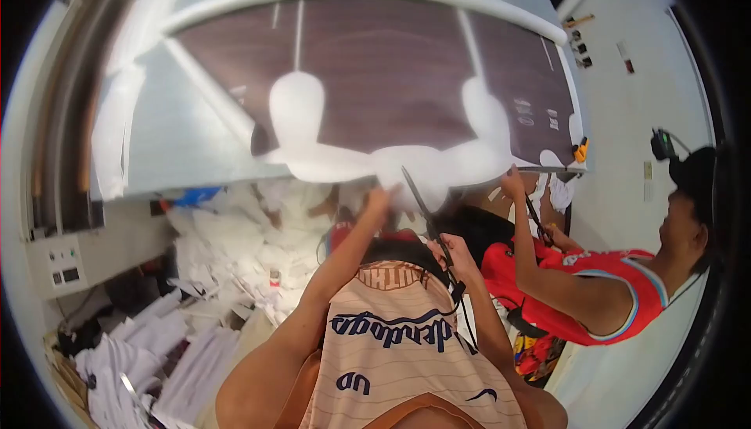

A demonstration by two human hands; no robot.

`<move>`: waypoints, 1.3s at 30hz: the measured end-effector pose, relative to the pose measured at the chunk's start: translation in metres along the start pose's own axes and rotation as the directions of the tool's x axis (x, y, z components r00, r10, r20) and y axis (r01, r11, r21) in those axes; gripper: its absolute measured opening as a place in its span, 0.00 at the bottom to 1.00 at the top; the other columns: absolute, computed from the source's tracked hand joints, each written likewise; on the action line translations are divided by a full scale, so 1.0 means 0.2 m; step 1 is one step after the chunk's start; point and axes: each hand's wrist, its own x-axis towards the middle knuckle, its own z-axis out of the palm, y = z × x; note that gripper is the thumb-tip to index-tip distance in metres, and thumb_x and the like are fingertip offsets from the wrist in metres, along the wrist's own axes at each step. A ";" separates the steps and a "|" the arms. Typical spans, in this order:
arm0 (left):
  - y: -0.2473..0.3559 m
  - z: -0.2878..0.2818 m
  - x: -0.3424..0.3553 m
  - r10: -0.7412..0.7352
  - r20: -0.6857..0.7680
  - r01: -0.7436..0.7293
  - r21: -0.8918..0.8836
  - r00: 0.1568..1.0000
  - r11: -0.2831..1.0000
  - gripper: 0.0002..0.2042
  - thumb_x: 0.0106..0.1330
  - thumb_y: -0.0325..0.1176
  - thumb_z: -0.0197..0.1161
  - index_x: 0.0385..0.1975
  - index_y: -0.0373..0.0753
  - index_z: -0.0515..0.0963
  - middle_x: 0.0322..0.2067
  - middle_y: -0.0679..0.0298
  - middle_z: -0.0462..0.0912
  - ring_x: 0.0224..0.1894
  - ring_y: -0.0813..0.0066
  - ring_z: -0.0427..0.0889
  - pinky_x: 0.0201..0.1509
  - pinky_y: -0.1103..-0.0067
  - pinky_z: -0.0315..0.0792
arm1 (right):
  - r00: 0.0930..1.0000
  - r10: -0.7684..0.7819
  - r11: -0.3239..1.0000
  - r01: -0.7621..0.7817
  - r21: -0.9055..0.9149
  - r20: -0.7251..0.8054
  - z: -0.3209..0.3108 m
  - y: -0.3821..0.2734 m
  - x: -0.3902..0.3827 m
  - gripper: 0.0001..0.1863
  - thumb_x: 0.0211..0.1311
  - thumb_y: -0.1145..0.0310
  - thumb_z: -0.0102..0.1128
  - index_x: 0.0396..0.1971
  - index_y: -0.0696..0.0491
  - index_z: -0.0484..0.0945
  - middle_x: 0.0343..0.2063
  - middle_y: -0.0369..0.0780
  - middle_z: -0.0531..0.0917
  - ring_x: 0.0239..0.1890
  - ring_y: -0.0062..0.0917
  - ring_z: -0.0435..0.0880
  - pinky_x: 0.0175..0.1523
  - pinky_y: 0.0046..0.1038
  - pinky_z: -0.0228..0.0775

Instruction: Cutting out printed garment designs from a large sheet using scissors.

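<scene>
Pale table [168, 128] is bearing a dark sheet [391, 61], with scissors [423, 204] pointing over its near edge

Across the upper middle of the frame, the sheet is lying flat with its white shapes facing up; the table is presumably carrying its weight. At centre, a white flap [435, 183] is drooping past the table's edge, probably because nothing is supporting it there.

Over this flap the scissors are slanting up and left. Just below and right of centre, the right hand [456, 255] is gripping them low, its fingers clamped round the handles, which is likely leaving the blades clear. At centre, the left hand [379, 202] is reaching to the flap's left side, seemingly steadying it; blur is hiding its fingertips, so I cannot tell whether they are apart or together.

Farther right, a co-worker [575, 300] in red is holding one hand at the sheet's near edge, perhaps bracing it, and a dark tool [535, 212] in the other. An orange tool [580, 150] is resting at the table's right corner, probably for easy reach. At lower left, white scraps [235, 233] are lying heaped below the table, and beyond them white rolls [149, 335] are lying bunched, perhaps stowed out of the way.
</scene>
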 end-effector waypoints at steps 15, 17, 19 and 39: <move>0.47 -0.54 -0.14 -0.080 -0.266 -0.042 -0.424 0.961 0.905 0.09 0.66 0.37 0.69 0.38 0.40 0.80 0.32 0.65 0.86 0.32 0.77 0.84 0.33 0.80 0.73 | 0.936 0.127 0.986 -0.084 -0.141 0.329 0.09 -0.09 0.62 0.18 0.75 0.54 0.51 0.31 0.53 0.74 0.23 0.34 0.73 0.27 0.18 0.73 0.32 0.21 0.65; 0.49 -0.48 -0.16 -0.072 -0.266 -0.050 -0.426 0.961 0.903 0.07 0.66 0.36 0.70 0.34 0.41 0.81 0.32 0.66 0.86 0.32 0.79 0.84 0.33 0.81 0.73 | 0.899 0.177 0.981 -0.131 -0.140 0.401 0.01 -0.07 0.72 0.15 0.76 0.57 0.51 0.34 0.54 0.75 0.25 0.34 0.73 0.29 0.18 0.72 0.36 0.21 0.65; 0.48 -0.53 -0.15 -0.069 -0.245 -0.017 -0.330 0.967 0.944 0.08 0.66 0.37 0.70 0.34 0.40 0.81 0.32 0.67 0.86 0.32 0.80 0.84 0.33 0.81 0.73 | 0.938 -0.007 0.991 0.054 -0.125 0.348 0.07 -0.13 0.73 0.21 0.72 0.52 0.55 0.25 0.53 0.74 0.17 0.33 0.75 0.19 0.16 0.74 0.25 0.21 0.61; 0.65 -0.51 -0.10 -0.128 -0.189 0.065 -0.309 0.974 0.949 0.13 0.68 0.44 0.67 0.39 0.40 0.85 0.35 0.70 0.87 0.38 0.83 0.81 0.47 0.81 0.69 | 0.905 -0.140 0.970 0.045 0.238 0.402 0.23 0.10 1.27 0.13 0.67 0.64 0.66 0.28 0.54 0.73 0.14 0.29 0.71 0.14 0.12 0.69 0.20 0.18 0.62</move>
